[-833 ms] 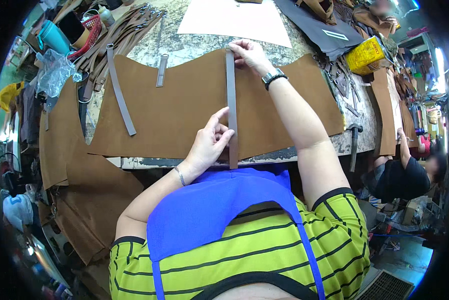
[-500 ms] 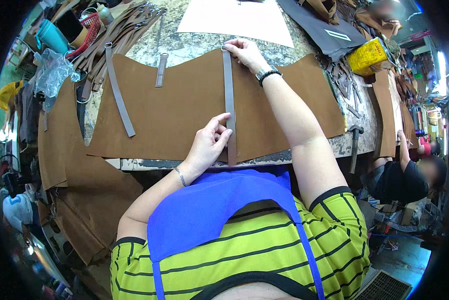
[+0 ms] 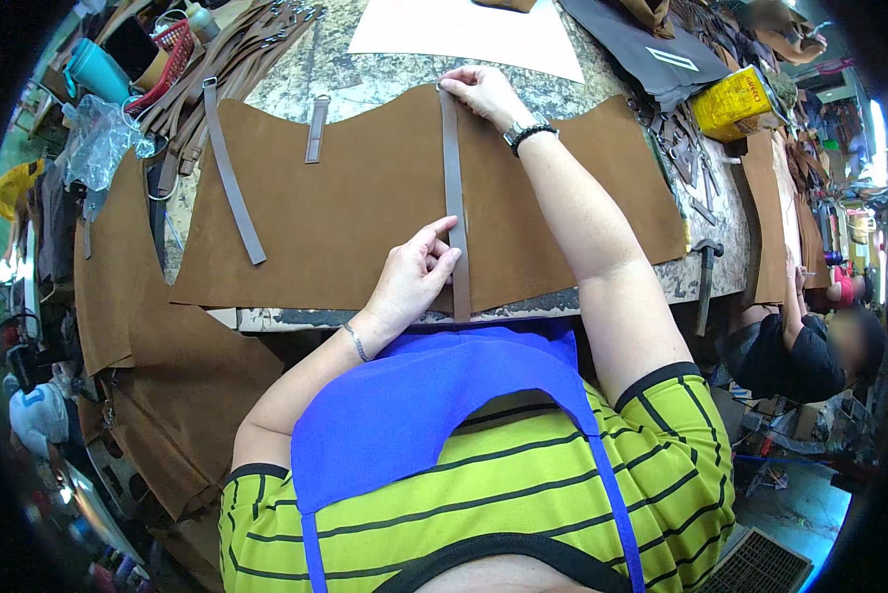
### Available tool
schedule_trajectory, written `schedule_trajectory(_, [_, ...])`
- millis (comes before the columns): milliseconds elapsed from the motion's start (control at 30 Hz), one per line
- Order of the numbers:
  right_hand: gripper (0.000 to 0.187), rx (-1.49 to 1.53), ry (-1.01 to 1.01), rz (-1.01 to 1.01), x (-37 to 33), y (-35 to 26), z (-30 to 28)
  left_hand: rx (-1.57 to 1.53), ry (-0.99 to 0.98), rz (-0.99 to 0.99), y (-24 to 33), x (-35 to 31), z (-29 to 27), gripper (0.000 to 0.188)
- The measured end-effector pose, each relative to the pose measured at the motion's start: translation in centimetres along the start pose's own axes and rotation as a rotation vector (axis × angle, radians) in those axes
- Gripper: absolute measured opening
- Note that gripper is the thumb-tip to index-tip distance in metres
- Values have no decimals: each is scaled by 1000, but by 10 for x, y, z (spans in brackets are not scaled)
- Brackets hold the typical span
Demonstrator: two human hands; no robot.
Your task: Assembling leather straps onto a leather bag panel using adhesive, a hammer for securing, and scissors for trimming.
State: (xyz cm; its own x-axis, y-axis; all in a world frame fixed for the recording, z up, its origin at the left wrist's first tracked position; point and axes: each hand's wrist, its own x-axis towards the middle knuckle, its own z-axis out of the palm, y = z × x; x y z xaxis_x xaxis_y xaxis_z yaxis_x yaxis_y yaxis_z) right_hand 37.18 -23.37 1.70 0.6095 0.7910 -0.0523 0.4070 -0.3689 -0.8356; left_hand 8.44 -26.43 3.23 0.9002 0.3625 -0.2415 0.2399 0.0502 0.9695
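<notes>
Leather (image 3: pixel 335 217), a broad brown panel, spread across the centre of the frame. Over its middle ran a long grey strap (image 3: pixel 452 168). Your left hand (image 3: pixel 409 279), thumb and forefinger parted, touched the strap's lower half without gripping; your right hand (image 3: pixel 487 97), upper centre, pinched its top end. A short grey strap (image 3: pixel 315 133) lay left of upper centre.

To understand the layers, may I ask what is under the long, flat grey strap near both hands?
A wide brown leather-like panel shows on both sides of the strap. Directly beneath, everything is covered; any seam or gap there cannot be seen.
</notes>
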Motion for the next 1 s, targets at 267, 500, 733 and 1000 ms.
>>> schedule_trajectory(267, [26, -49, -19, -60, 11, 11, 7, 783, 235, 457, 23, 49, -33, 34])
schedule_trajectory(500, [27, 30, -31, -96, 17, 20, 8, 1127, 193, 822, 8, 153, -72, 40])
schedule_trajectory(733, [29, 17, 45, -142, -8, 18, -3, 1173, 141, 742, 3, 163, -70, 45])
schedule_trajectory(1000, [51, -184, -170, -611, -221, -29, -11, 1272, 147, 653, -6, 159, -77, 49])
